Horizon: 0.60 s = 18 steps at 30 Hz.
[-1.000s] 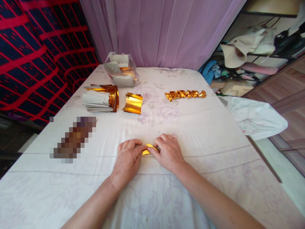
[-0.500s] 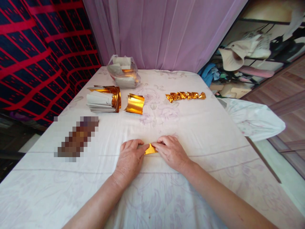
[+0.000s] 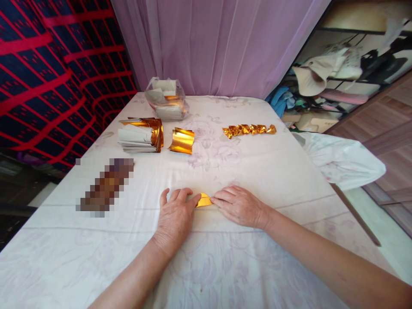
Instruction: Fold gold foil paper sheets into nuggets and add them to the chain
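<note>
A small piece of gold foil paper (image 3: pixel 203 200), folded into a narrow strip with a slanted right corner, lies on the patterned cloth between my hands. My left hand (image 3: pixel 175 216) grips its left end, with the thumb on top and the other fingers partly bent. At the right end, my right hand (image 3: pixel 241 207) pinches the corner with its fingertips pressed together. Farther back are a few curved gold sheets (image 3: pixel 182 140) and a thick stack of gold-and-white paper (image 3: pixel 138 136). A row of folded gold pieces (image 3: pixel 249 130) lies at the back right.
A clear plastic bag (image 3: pixel 166 101) of more paper stands at the table's back edge. On the left lies a pixelated, blurred item (image 3: pixel 106 186). Shelves with a pale cap (image 3: pixel 310 77) and a white cloth bundle (image 3: pixel 347 161) are beyond the right edge.
My right hand has shifted slightly right and flattened, its fingertips now at the strip's right corner. The foil's right corner shows a slanted fold. My left hand stays on the left end.
</note>
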Available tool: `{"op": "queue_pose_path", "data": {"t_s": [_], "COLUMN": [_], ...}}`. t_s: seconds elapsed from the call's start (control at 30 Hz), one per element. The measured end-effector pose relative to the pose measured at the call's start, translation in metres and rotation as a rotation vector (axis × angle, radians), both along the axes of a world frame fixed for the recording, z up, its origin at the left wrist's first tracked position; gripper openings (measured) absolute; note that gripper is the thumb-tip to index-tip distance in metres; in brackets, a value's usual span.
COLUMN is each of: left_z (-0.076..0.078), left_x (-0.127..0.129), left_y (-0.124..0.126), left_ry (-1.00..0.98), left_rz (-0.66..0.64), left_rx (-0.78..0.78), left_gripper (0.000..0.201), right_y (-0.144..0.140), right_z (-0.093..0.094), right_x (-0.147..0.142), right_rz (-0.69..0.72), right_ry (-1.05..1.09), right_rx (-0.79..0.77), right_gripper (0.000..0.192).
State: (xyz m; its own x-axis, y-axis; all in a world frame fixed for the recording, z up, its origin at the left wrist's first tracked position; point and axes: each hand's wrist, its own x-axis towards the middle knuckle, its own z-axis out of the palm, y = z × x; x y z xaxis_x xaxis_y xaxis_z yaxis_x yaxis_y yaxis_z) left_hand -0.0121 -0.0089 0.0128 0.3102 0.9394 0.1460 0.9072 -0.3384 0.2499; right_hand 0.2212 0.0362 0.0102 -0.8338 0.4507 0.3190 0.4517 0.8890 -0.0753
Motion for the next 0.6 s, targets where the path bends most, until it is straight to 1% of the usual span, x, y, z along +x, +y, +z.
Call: {"op": "queue_pose_path", "data": {"t_s": [0.13, 0.23, 0.3, 0.43, 0.6], "left_z": [0.001, 0.001, 0.002, 0.002, -0.002], "left_x": [-0.001, -0.001, -0.001, -0.003, -0.007], "left_y": [0.001, 0.002, 0.003, 0.003, 0.005], "left_ry": [-0.039, -0.069, -0.071, -0.064, -0.085], "left_rz": [0.012, 0.012, 0.012, 0.009, -0.004], "left_rx": [-0.020, -0.035, -0.044, -0.060, -0.047], "left_gripper": [0.040, 0.041, 0.042, 0.041, 0.041], "right_y": [-0.003, -0.002, -0.003, -0.009, -0.015], "right_z": [-0.001, 0.001, 0.002, -0.001, -0.005], "right_x": [0.008, 0.007, 0.001, -0.004, 0.011], "right_rz": [0.044, 0.058, 0.040, -0.010, -0.031], "right_ry": [0.022, -0.016, -0.029, -0.009, 0.037], "right_rx": [-0.018, 0.009, 0.012, -0.054, -0.062], "right_gripper": [0.030, 0.029, 0.030, 0.029, 0.029]}}
